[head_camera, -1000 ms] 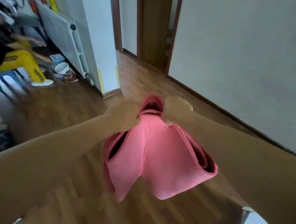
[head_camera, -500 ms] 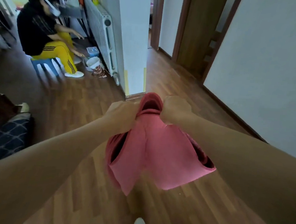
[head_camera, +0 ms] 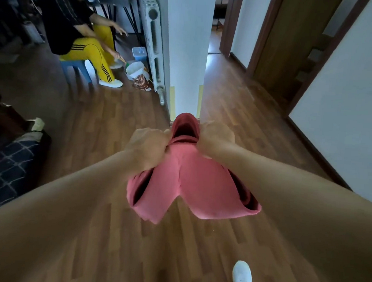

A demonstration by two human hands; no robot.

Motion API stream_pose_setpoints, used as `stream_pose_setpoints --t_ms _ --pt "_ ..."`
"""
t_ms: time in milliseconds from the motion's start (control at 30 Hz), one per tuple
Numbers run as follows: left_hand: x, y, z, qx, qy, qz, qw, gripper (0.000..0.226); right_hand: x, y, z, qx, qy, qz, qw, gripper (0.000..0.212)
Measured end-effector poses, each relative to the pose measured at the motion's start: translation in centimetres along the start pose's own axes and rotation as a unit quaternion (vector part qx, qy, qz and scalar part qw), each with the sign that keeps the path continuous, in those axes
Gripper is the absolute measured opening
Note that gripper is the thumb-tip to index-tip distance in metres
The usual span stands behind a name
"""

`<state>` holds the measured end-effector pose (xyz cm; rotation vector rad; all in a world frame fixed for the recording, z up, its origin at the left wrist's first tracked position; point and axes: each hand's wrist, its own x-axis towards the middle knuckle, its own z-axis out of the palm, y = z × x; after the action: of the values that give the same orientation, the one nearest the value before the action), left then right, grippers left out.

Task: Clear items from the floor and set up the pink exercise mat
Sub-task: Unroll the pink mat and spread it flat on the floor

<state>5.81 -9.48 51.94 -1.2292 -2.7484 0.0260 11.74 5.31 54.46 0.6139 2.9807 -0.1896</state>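
Head view | left hand (head_camera: 146, 148), right hand (head_camera: 214, 137) grip folded, floppy pink mat (head_camera: 190, 185)

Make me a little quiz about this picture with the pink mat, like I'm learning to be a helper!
1. True or false: the pink mat is spread out flat.
2. How many hands grip the mat? A: none. B: one. C: two.
3. Fill in the gap: the seated person wears ___ trousers.

Key
1. False: it hangs bunched above the wooden floor.
2. C: the left hand and the right hand each grip its top.
3. Yellow.
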Motion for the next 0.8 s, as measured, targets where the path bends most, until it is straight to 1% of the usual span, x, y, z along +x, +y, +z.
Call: stream_pose_setpoints --t_ms 200,300,367,433,500,533,600,667,700,767,800 --pt "6.9 1.2 6.9 0.053 -0.012 -0.060 0.997 0.024 9.4 4.3 4.1 -0.022 -0.004 -0.085 0.996 0.037" --pt "9.7 1.4 11.1 0.071 -0.009 -0.079 0.994 0.023 13.5 5.6 7.3 -0.041 0.007 -0.097 0.994 0.035" --pt "10.8 1.4 13.8 0.083 -0.002 -0.077 0.994 0.024 15.4 6.1 9.5 -0.047 0.027 -0.105 0.993 0.032" --pt "11.9 1.4 18.1 0.090 0.017 -0.077 0.993 0.023 17.3 6.7 13.2 -0.056 0.040 -0.107 0.992 0.031" --pt "12.2 1.4 22.4 0.079 0.053 -0.063 0.993 0.017 18.7 7.3 17.1 -0.060 0.062 -0.121 0.989 0.031" --pt "12.1 1.5 24.5 0.081 0.068 -0.041 0.994 0.014 19.1 7.7 19.1 -0.063 0.074 -0.131 0.987 0.031" --pt "11.8 1.8 29.5 0.090 0.101 0.003 0.991 0.017 19.5 8.6 23.9 -0.075 0.084 -0.152 0.982 0.032" --pt "11.6 2.4 34.4 0.074 0.123 0.022 0.989 0.010 19.4 9.8 28.5 -0.090 0.092 -0.168 0.977 0.030" --pt "11.7 2.7 36.4 0.070 0.134 0.026 0.988 0.012 19.6 10.4 30.4 -0.095 0.096 -0.168 0.977 0.030" --pt "12.4 2.6 38.5 0.068 0.164 0.030 0.984 0.017 20.2 11.1 32.6 -0.071 0.104 -0.159 0.979 0.032" --pt "12.6 2.3 38.9 0.073 0.183 0.026 0.980 0.019 20.6 11.1 33.2 -0.033 0.102 -0.155 0.982 0.033"
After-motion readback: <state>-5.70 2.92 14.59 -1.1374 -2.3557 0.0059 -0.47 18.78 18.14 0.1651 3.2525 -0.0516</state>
